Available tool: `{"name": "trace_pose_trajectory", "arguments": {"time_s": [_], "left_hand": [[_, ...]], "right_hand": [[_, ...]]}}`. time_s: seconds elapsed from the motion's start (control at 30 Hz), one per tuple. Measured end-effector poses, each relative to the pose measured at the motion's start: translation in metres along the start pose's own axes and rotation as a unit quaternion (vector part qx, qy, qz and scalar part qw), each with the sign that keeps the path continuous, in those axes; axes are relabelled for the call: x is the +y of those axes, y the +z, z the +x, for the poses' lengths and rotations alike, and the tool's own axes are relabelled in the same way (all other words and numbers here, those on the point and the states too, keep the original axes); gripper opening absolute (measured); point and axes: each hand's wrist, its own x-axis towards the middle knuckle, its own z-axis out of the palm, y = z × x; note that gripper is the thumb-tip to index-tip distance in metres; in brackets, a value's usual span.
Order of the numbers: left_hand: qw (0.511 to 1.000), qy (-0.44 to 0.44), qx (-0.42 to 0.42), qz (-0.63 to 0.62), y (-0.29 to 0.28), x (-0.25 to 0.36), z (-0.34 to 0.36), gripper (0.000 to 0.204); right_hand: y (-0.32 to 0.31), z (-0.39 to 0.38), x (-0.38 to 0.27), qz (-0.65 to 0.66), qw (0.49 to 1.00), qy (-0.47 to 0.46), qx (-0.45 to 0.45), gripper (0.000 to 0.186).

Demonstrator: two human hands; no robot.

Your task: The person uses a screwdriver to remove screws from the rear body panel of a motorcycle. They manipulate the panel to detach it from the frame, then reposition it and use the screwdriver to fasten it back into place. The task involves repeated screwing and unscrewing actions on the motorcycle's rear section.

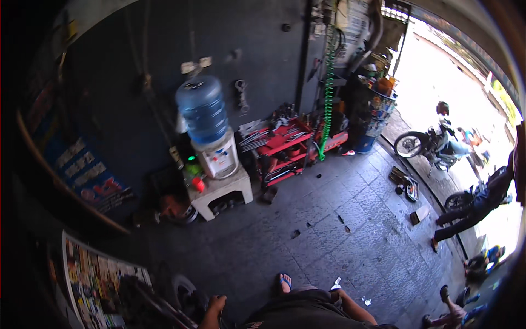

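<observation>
At the bottom, my left hand hangs low with its fingers curled closed; whatever may be in them is hidden. It is nearest to a dark wheel at the lower left. My right hand is down beside my dark shorts, partly covered by them. A small white crumpled scrap shows at its fingertips and seems pinched there. My foot in a blue flip-flop stands on the dark tiled floor.
Ahead stands a water dispenser on a pale stool. Right of it are a red tool cart, a green coiled hose and a blue drum. Loose parts lie near the doorway, with motorcycles and a person beyond.
</observation>
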Motion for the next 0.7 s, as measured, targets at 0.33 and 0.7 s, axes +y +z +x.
{"name": "trace_pose_trajectory", "arguments": {"time_s": [0.33,0.7], "left_hand": [[0.994,0.081,0.068,0.027,0.09,0.229,0.16,0.026],[0.951,0.062,-0.135,0.272,0.182,0.525,0.292,0.039]], "right_hand": [[-0.13,0.046,-0.18,0.245,0.935,0.002,0.256,0.02],[-0.005,0.027,-0.127,0.491,0.808,0.155,0.285,0.014]]}}
